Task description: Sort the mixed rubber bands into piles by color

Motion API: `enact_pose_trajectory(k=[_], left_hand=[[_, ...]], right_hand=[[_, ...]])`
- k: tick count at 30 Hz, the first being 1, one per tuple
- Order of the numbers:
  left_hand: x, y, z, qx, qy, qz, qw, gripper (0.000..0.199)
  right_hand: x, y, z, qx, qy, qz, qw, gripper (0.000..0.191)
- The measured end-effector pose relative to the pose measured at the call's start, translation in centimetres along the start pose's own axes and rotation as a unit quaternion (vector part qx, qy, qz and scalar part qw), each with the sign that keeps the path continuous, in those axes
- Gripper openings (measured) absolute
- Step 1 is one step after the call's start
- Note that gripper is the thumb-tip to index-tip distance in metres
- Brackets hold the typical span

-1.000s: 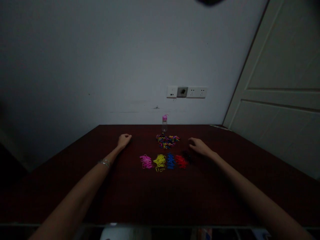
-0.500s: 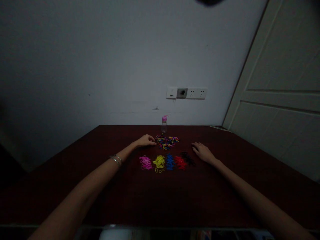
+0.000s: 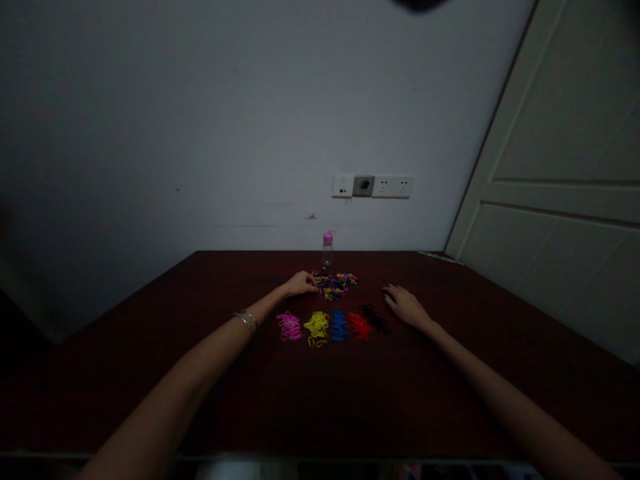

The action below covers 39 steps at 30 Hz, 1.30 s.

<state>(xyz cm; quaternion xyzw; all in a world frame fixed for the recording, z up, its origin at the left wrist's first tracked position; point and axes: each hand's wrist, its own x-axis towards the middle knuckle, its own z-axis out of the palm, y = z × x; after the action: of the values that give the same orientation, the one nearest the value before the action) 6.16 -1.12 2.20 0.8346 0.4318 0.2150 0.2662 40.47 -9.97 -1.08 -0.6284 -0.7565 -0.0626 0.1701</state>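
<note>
My left hand (image 3: 301, 283) is at the left edge of a mixed heap of coloured rubber bands (image 3: 336, 285). Its thumb and fingers are pinched together on a band there, whose colour is hard to make out in the dim light. On the tabletop to the right, my right hand (image 3: 405, 305) lies palm down, fingers stretched out and holding nothing. Between my arms is a row of sorted rubber bands: a pink pile (image 3: 290, 326), a yellow pile (image 3: 317, 325), a blue pile (image 3: 339, 325), a red pile (image 3: 359, 326) and a black pile (image 3: 375, 319), the last nearest my right hand.
A small clear bottle with a pink cap (image 3: 327, 249) stands behind the mixed heap. The dark red table (image 3: 320, 400) meets a wall with sockets (image 3: 373, 186) at the back. A pale panelled door (image 3: 560, 200) rises on the right.
My left hand has moved slightly right, into the edge of the mixed heap, and its fingers have closed together. My right hand stays where it was.
</note>
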Motion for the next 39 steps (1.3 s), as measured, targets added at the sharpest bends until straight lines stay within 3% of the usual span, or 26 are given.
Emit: enact_pose_trajectory(k=[11,18,26,33,39], left_hand=[[0.4,-0.1,0.1,-0.025,0.001,-0.007,1.0,0.02],[0.4,-1.0,0.0,-0.07,0.042,-0.041,0.996,0.022],[-0.9,0.7,-1.5,-0.129,0.095,-0.113,0.981,0.019],[-2.3,1.5,-3.0,-0.187,0.079,-0.155,0.967,0.028],[-2.2,2.4,-3.2,-0.181,0.065,-0.147,0.97,0.025]], right_hand=[[0.0,0.1,0.4,-0.012,0.014,-0.003,1.0,0.043],[0.0,-0.1,-0.1,-0.009,0.008,-0.016,1.0,0.044],[-0.1,-0.4,-0.4,-0.01,-0.002,-0.007,1.0,0.045],[0.1,0.1,0.1,0.014,0.01,-0.007,1.0,0.042],[0.1,0.0,0.0,0.014,0.003,0.003,1.0,0.043]])
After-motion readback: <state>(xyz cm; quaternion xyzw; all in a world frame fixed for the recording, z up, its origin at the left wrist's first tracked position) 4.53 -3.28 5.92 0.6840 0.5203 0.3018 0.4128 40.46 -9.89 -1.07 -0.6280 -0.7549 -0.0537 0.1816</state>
